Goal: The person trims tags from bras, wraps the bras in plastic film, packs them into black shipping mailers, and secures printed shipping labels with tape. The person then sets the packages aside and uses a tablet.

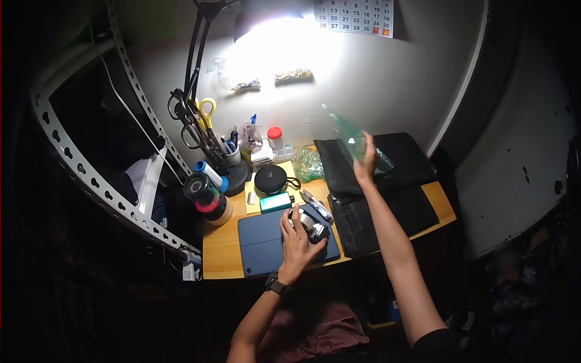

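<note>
My right hand [366,160] is raised over the black folders and closed around a see-through green plastic piece [350,134]. The piece tapers toward the upper left, and its lower end shows past my hand; whether it is a bag or a bottle I cannot tell. Lower down, my left hand [296,244] curves its fingers and thumb around a small black-and-white object [313,228], partly hidden, that looks like a tape dispenser. That object rests on a dark blue folder-like case [260,242]. Close behind it lie a slim silver-and-black tool [317,206] and a teal box-shaped item [276,202].
Black folders [417,160] cover the table's right side. Crumpled green plastic [308,164] lies beside a round black case [270,179]. A red-capped jar [275,138], a pen cup [232,154], a dark cylinder [206,196] and a lamp base [239,178] stand at the back and left.
</note>
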Demonstrator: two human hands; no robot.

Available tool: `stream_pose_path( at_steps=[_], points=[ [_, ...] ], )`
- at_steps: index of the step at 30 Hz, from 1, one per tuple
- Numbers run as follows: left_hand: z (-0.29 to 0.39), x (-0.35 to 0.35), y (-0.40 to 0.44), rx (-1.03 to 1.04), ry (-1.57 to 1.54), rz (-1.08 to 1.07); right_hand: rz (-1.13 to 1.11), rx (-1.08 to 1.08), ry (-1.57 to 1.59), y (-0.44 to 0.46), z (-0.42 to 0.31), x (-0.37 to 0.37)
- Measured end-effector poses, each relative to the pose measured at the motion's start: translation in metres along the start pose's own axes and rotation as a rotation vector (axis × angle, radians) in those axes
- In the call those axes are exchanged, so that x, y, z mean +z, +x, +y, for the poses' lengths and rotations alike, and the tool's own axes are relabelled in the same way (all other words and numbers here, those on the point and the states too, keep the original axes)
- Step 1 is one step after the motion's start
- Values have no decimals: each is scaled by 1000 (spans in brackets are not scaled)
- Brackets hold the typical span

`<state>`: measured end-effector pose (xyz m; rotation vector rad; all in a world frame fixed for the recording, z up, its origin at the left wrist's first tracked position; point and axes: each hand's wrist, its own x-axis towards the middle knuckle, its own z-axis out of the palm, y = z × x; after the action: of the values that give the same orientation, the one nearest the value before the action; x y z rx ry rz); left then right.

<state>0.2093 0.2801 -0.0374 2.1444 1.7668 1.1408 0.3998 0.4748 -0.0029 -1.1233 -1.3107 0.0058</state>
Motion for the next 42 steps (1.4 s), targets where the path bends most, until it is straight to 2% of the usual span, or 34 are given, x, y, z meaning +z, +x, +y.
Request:
stream_pose_path(
  at_steps=[2, 4, 5, 6, 8, 10, 12, 14, 15, 16, 17, 19, 21, 22, 24, 28, 30, 32, 33, 34, 36, 38, 40, 42],
  points=[
    [-1, -3, 4, -12, -90, -10, -542, -39, -116, -5, 12, 6],
    [5, -11, 6, -26, -103, -11, -987, 13, -258, -24, 17, 18],
    [9, -17, 10, -1, -134, 28, -1206, 191, -186, -13, -17, 4],
    [14, -22, 14, 23, -165, 67, -1209, 188, -186, -14, -22, -4],
    [27, -27, 36, 85, -205, 173, -868, 59, 44, -30, -19, -32],
    [36, -20, 69, 199, -227, 220, -634, 262, 272, -49, -9, -57],
    [42, 1, 111, 270, -223, 175, -518, 435, 287, -65, -22, -85],
    [40, 34, 146, 257, -216, 7, -484, 389, 256, -78, -38, -103],
    [38, 43, 152, 249, -217, 19, -444, 324, 162, -83, -58, -107],
    [38, 52, 157, 153, -152, -64, -497, 349, 109, -89, -72, -108],
    [42, 50, 160, 58, -90, -148, -557, 259, 70, -94, -83, -109],
    [44, 30, 157, 101, -138, -68, -654, 130, 27, -102, -91, -99],
    [48, -12, 136, 136, -218, 38, -701, 49, -42, -114, -90, -77],
    [45, -30, 118, 170, -257, 87, -688, -61, -34, -120, -82, -63],
    [41, -68, 66, 193, -262, 45, -780, -149, -302, -122, -82, -43],
    [-5, -103, -46, -144, -88, -27, -751, -202, -325, -111, -87, -55],
    [-37, -102, -103, -353, -53, -44, -585, -232, -218, -93, -97, -80],
    [-45, -104, -140, -460, -22, -82, -342, -211, -270, -81, -92, -104],
    [-48, -103, -145, -465, -24, -86, -272, -125, -311, -76, -92, -113],
    [-47, -102, -148, -454, -25, -84, -269, 35, -326, -75, -80, -121],
    [-45, -100, -148, -435, -1, -97, -259, -86, -512, -83, -51, -124],
    [-43, -96, -139, -411, 41, -107, -344, -190, -438, -96, -87, -121],
    [-40, -94, -133, -429, 25, -90, -637, -56, -126, -138, -107, -115],
    [-43, -90, -127, -437, 11, -70, -856, -184, -443, -169, -135, -111]
  ],
)
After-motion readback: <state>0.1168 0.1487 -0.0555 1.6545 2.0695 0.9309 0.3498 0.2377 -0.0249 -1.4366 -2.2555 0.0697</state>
